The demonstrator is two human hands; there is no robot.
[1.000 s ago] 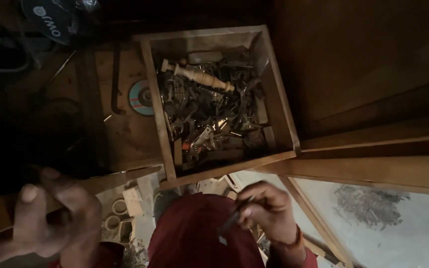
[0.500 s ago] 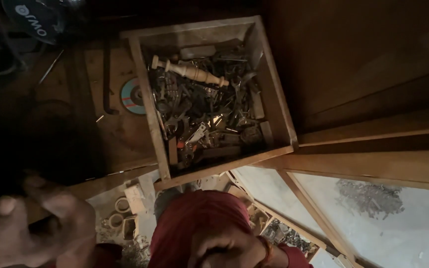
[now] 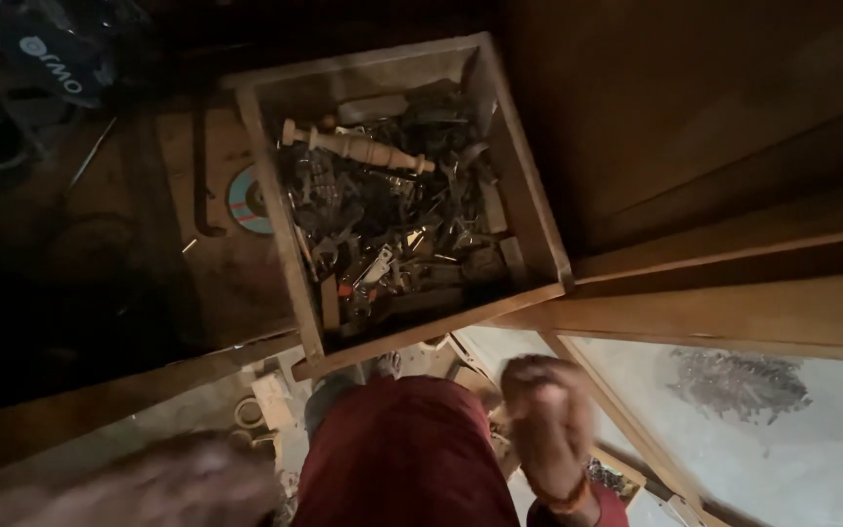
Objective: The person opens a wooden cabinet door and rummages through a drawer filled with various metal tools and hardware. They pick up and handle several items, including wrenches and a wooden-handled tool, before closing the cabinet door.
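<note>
Both hands are low in the frame and blurry: the right hand [image 3: 548, 420] at bottom centre looks loosely curled, but I can't tell if its fingers hold anything, same for the left hand [image 3: 187, 483] at bottom left. The wooden box [image 3: 529, 229] of metal junk sits upper centre, pale turned spindle [image 3: 358, 148] on top. I'd reach in slow and pick from the top, since that tangle looks sharp.

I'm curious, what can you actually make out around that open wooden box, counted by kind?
Wooden boxes: 1
Turned wooden spindles: 1
Round grinding discs: 1
Hands in view, left hand and right hand, both blurred: 2
Metal odds and ends in the box: too jumbled to count
Total countable: 5
</note>
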